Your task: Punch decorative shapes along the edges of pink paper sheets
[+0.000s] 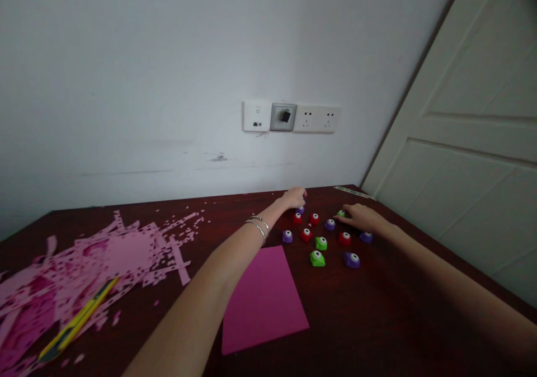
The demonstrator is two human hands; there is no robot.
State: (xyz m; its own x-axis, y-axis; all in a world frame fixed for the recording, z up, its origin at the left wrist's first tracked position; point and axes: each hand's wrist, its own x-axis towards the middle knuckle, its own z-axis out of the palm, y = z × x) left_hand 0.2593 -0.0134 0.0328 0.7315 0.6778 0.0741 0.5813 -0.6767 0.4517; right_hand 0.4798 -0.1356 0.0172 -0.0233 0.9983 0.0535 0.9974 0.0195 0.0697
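Observation:
Small craft paper punches in red, green and purple, with white and dark round tops, stand spread over the right half of the dark red table. My left hand, a bracelet on its wrist, is at the back of the group with its fingers curled down. A purple punch lies just below it; whatever its fingertips hold is mostly hidden. My right hand has thumb and fingers around a green punch on the table. Nearer me are a red punch, a green punch and a purple punch.
A magenta paper sheet lies beneath my left forearm. Punched pink paper scraps heap at the left, with a yellow utility knife on them. Wall sockets sit behind the table; a white door stands at the right.

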